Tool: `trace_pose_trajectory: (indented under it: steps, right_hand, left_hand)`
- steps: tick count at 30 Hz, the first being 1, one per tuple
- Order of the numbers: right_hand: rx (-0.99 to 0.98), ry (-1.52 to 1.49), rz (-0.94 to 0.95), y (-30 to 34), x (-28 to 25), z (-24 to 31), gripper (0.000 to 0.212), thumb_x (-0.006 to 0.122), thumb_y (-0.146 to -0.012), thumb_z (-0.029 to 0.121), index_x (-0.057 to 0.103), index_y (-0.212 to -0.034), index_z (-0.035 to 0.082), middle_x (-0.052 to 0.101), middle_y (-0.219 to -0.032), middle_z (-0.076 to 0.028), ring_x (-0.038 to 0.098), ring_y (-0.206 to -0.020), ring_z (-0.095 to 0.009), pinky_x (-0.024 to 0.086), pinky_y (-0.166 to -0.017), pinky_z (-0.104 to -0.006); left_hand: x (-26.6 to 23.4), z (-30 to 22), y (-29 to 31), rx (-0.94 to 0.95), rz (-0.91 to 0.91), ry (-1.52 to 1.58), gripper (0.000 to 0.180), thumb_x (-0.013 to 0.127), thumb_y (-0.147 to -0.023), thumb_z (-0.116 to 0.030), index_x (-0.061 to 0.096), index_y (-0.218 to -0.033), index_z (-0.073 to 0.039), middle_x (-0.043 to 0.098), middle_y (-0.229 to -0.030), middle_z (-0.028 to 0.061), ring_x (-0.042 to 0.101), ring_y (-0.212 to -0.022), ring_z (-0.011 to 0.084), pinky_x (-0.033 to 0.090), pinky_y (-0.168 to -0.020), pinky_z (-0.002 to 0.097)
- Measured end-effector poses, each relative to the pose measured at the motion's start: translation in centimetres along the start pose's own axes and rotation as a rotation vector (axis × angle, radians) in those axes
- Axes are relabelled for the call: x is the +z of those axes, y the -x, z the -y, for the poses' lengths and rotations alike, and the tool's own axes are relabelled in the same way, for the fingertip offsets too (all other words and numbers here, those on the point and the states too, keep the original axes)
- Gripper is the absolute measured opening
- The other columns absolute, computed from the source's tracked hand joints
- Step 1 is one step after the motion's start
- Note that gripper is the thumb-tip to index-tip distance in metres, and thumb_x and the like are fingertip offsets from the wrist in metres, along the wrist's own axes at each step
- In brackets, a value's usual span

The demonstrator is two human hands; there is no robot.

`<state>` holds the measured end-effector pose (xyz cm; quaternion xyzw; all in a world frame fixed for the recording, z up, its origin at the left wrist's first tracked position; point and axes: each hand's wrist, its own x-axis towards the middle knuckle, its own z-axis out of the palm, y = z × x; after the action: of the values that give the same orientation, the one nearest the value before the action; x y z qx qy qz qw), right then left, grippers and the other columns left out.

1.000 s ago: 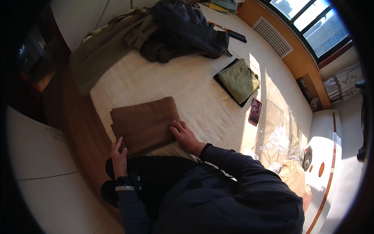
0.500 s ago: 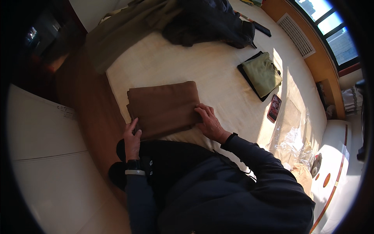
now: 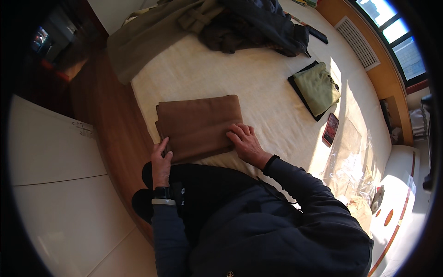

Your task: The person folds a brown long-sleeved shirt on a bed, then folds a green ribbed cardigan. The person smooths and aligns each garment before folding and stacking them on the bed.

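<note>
A brown folded cloth (image 3: 198, 122) lies in a flat rectangle on the bed, with layered edges showing along its left side. At its near left corner rests my left hand (image 3: 161, 161), index finger stretched along the edge and thumb apart; its other fingers are mostly hidden. My right hand (image 3: 248, 145) lies over the right part of the cloth, near its lower right corner, fingers spread and slightly bent with the tips on the top layer. Neither hand lifts the cloth.
The cream-covered bed (image 3: 194, 74) holds dark clothing (image 3: 258, 27) and an olive-grey coat (image 3: 152, 41) at the far side. A folded green garment (image 3: 318, 87) on black cloth, a phone (image 3: 331, 129) and clear plastic wrapping (image 3: 346, 161) lie to the right. White cabinets (image 3: 55, 147) stand left.
My right hand has slid from the cloth's right edge inward onto its top. My left hand stays at the near left corner. The whole view has shifted slightly.
</note>
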<state>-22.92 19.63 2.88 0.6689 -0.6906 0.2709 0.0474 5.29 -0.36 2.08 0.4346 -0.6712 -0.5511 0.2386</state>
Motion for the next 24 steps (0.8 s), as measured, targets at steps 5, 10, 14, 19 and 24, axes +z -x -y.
trace_pose_trajectory:
  steps: [5,10,14,19,24]
  right_hand:
    - [-0.118,0.056,0.127,0.6,-1.3,-0.6,0.030,0.065,-0.072,0.001,0.063,-0.099,0.012,0.058,-0.114,-0.006,0.054,-0.110,-0.029,0.042,-0.092,-0.0441]
    - [0.054,-0.057,0.260,0.8,-3.2,-0.1,0.031,0.066,-0.070,0.000,0.063,-0.098,0.013,0.058,-0.111,-0.006,0.053,-0.106,-0.031,0.041,-0.088,-0.0432]
    - [0.441,-0.356,0.056,-0.9,-2.7,-0.3,0.035,0.067,-0.084,0.008,0.062,-0.119,0.005,0.061,-0.125,-0.015,0.052,-0.119,-0.039,0.044,-0.103,-0.0482]
    - [0.964,-0.622,-0.001,-4.3,0.4,-3.3,0.056,0.075,-0.090,0.027,0.056,-0.131,-0.006,0.064,-0.126,-0.026,0.062,-0.116,-0.041,0.051,-0.101,-0.0460]
    - [0.994,-1.137,0.145,-6.4,1.1,-5.0,0.045,0.076,-0.089,0.019,0.061,-0.125,-0.003,0.069,-0.114,-0.012,0.065,-0.106,-0.020,0.053,-0.093,-0.0349]
  left_hand:
    - [0.0,-0.4,0.0,-0.005,-0.002,0.002,0.057,0.057,-0.089,0.013,0.064,-0.143,-0.003,0.058,-0.126,0.0071,0.056,-0.127,0.0230,0.038,-0.114,0.0305]
    - [0.0,-0.9,0.3,-0.003,-0.025,-0.038,0.059,0.056,-0.088,0.013,0.064,-0.144,-0.004,0.058,-0.122,0.0049,0.057,-0.121,0.0209,0.039,-0.111,0.0290]
    - [0.2,-1.4,0.3,-0.006,-0.023,-0.030,0.058,0.056,-0.089,0.011,0.064,-0.144,-0.005,0.055,-0.114,0.0014,0.054,-0.102,0.0161,0.043,-0.101,0.0262]
    - [0.4,-2.1,0.5,0.018,-0.053,0.057,0.062,0.064,-0.088,0.006,0.062,-0.148,-0.009,0.058,-0.117,0.0013,0.057,-0.104,0.0155,0.046,-0.100,0.0263]
    - [0.4,-2.2,0.5,0.005,-0.023,0.054,0.069,0.065,-0.082,0.010,0.061,-0.149,-0.007,0.064,-0.131,0.0074,0.059,-0.125,0.0193,0.043,-0.113,0.0325]
